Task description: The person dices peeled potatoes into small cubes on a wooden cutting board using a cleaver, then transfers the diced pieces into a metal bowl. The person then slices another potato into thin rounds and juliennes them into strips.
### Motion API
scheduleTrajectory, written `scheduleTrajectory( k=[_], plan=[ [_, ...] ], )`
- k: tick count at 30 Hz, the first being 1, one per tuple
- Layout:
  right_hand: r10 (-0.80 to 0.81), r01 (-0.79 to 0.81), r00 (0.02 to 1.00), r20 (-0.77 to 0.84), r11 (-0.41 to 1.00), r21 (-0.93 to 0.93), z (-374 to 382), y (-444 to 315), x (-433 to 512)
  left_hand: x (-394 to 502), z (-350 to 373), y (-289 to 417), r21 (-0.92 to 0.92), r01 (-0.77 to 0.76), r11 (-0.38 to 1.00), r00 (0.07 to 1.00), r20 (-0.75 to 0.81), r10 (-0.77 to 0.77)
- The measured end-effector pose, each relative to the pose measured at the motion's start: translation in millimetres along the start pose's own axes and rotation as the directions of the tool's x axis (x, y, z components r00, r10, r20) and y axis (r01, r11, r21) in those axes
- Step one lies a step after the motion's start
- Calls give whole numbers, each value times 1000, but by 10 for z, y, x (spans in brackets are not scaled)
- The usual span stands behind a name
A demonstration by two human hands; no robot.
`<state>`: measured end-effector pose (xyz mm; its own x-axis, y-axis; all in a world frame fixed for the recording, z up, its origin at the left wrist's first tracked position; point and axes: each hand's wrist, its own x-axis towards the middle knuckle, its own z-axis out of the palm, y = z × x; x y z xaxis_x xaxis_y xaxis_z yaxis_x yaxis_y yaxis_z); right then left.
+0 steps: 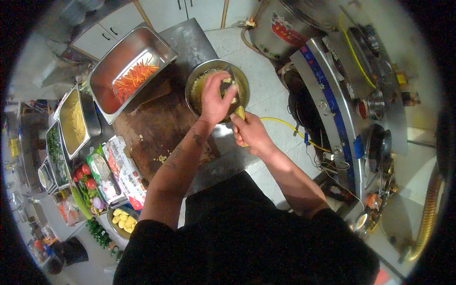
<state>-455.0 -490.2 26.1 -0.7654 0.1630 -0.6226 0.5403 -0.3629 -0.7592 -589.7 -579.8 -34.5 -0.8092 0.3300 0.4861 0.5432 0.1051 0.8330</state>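
My right hand (251, 131) grips the yellow handle of a kitchen knife (240, 112). Its dark blade reaches over a round stainless steel bowl (245, 80). Over the same bowl is my left hand (216, 98), its thumb and fingers apart beside the blade. Small pale chopped pieces (233, 89), perhaps garlic, cling around the blade near those fingers. More pale bits lie inside the bowl, partly hidden by my left hand. To the left of the bowl lies a worn brown cutting board (156, 121), with a few chopped crumbs (162, 158) on it.
A deep steel pan (103, 78) holds shredded carrot (137, 80). Left of it stand a pan of pale yellow shreds (77, 121) and one of chopped greens (56, 153). Peeled potatoes (123, 220) fill a bowl near tomatoes (85, 174). A stove counter (331, 103) runs along the right.
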Motion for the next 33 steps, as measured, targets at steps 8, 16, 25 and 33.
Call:
scheduleTrajectory(
  k=[8, 16, 25, 33],
  plan=[
    [120, -129, 990, 72, 984, 125, -151, -295, -303, 103, 109, -407, 388, -27, 921, 995, 97, -11],
    [105, -111, 990, 90, 992, 67, -159, -86, -394, 249, -384, -432, 290, 57, 955, 995, 65, -79],
    [6, -6, 1000, 8, 998, 70, 140, 7, -494, -53, -661, -549, 478, -113, 871, 993, 95, 77],
    [27, 56, 927, 375, 976, -210, 294, 608, -445, -1162, -2487, -1097, 513, 274, 814, 960, -200, -197]
  ],
)
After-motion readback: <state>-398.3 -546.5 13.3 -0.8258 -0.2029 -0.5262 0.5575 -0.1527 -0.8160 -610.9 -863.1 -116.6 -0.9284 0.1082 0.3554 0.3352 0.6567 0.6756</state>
